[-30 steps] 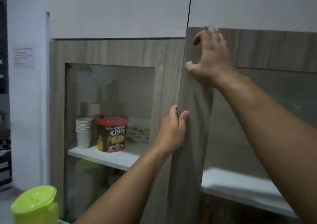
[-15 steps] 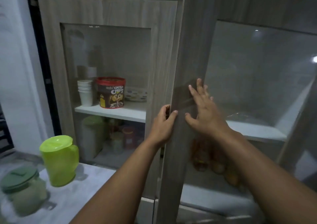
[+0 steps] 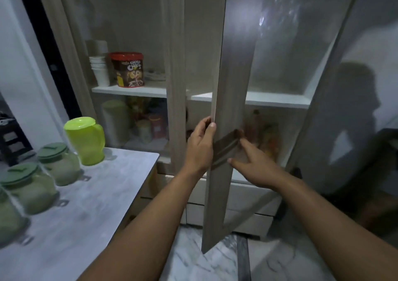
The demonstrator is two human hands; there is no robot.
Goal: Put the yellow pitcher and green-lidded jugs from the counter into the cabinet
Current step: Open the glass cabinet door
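Both hands work the cabinet door [image 3: 228, 130]: left hand [image 3: 199, 145] pinching its edge, right hand [image 3: 251, 162] apparently spread flat. Yellow pitcher [image 3: 86, 140] and green-lidded jugs [image 3: 43, 173] wait leftward; next, swing wide.

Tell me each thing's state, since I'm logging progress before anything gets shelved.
Right door: partly open, swung outward.
Left door: closed.
Left hand: gripping the right door's edge.
Right hand: flat against the right door, fingers spread.
Pitcher: upright on the counter, lid on.
Jugs: upright on the counter, lids on.
Choco tub: lidded, on the shelf.
Cups: stacked.
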